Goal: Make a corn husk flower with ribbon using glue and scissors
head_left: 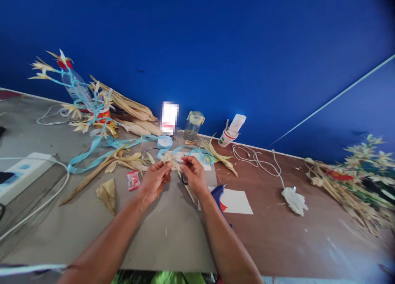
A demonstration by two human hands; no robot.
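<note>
Left hand (154, 180): we pinch thumb and fingers together on a pale husk piece (168, 157).
Right hand (196, 175): fingers curl in just beside it, to its right; we cannot tell whether they grip anything.
Husk piece: at our left fingertips, between both hands, above the surface (160, 243).
Ribbon roll (164, 142): behind the husk piece.
Glue gun (217, 193): beside our right forearm (212, 218).

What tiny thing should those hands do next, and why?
Maybe hold the left hand steady and bring the right hand a little closer to the pale bit. The left fingertips seem to pinch it, and the right hand is close beside it. It looks thin, so a gentle touch seems wise. Whatever the right fingers hold is too small to tell.
</note>
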